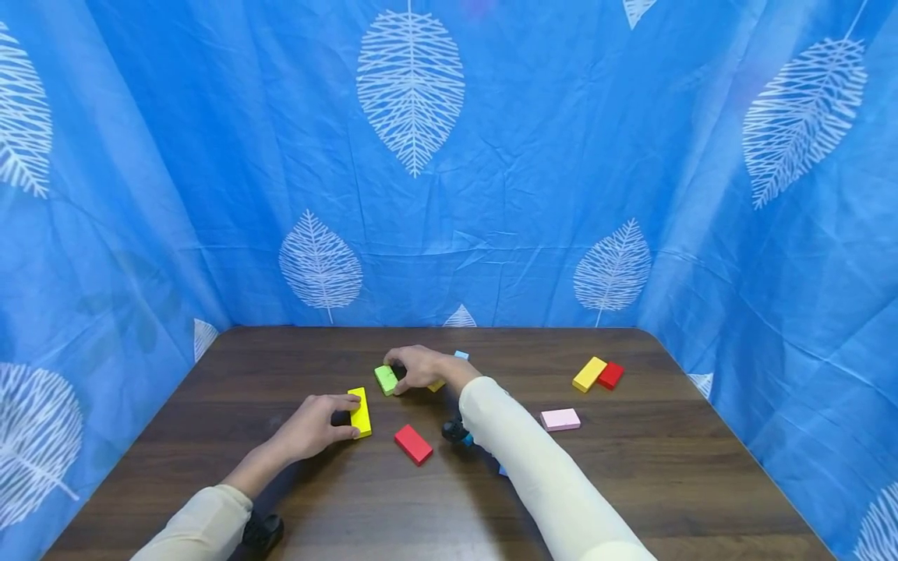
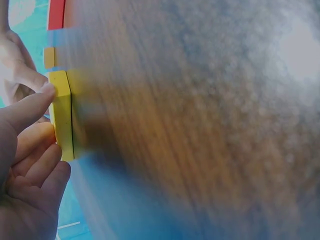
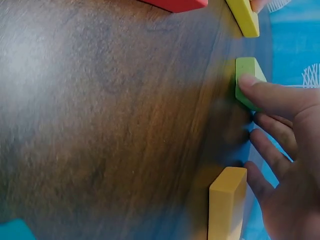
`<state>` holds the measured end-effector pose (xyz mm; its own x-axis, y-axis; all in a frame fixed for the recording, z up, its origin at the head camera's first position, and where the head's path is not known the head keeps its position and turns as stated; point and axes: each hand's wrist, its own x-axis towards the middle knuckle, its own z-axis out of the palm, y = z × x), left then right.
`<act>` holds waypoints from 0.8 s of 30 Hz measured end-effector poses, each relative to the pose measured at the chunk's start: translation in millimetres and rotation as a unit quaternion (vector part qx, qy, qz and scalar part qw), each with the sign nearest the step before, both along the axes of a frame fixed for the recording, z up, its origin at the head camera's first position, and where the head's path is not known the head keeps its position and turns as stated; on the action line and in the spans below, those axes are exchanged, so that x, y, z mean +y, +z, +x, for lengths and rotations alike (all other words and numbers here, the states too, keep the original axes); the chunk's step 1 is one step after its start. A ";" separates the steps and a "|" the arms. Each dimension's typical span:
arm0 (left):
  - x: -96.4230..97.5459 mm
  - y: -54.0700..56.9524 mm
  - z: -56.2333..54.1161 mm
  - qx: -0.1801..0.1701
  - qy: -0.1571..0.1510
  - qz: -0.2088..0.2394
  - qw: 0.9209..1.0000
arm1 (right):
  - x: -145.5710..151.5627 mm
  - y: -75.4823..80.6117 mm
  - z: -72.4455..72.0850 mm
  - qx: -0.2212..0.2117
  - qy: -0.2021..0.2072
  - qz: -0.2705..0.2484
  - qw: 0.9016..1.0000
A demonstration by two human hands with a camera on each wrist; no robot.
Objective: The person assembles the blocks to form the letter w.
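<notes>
A bright yellow block (image 1: 361, 421) lies flat on the table, left of centre. My left hand (image 1: 312, 427) pinches it from the left, the thumb at its near end in the left wrist view. Further back, my right hand (image 1: 421, 366) holds a light green block (image 1: 385, 380) between thumb and fingers, with the thumb (image 3: 250, 81) against its near end in the right wrist view. An orange-yellow block (image 3: 225, 205) stands beside the right hand's outer fingers; in the head view that hand partly covers it. Nearer the front, a red block (image 1: 413, 445) lies between the two arms.
A pink block (image 1: 560, 420) lies right of the right sleeve. Beyond it, another orange-yellow block (image 1: 589, 374) sits against a red block (image 1: 611, 375). A light blue block (image 1: 461, 354) shows behind the right wrist; more blue pieces are mostly hidden under that arm. Blue curtains surround the table.
</notes>
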<state>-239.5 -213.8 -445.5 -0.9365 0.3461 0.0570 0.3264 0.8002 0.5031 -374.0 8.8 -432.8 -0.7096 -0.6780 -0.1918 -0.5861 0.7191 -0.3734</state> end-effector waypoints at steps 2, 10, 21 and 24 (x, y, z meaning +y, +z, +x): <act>-0.1 -0.7 -0.1 -0.001 0.001 -0.001 1.000 | -1.0 -0.9 0.7 0.001 -0.006 -0.005 1.000; -0.8 -3.3 0.2 -0.008 -0.001 -0.002 1.000 | -5.8 -10.4 1.3 -0.018 -0.054 -0.056 0.997; -2.6 -3.4 -1.3 -0.005 -0.014 0.002 1.000 | -25.8 -13.0 1.7 -0.022 -0.070 -0.110 0.991; -3.3 -3.0 -1.7 -0.002 -0.014 0.003 1.000 | -29.5 -12.1 0.6 -0.014 -0.073 -0.110 0.991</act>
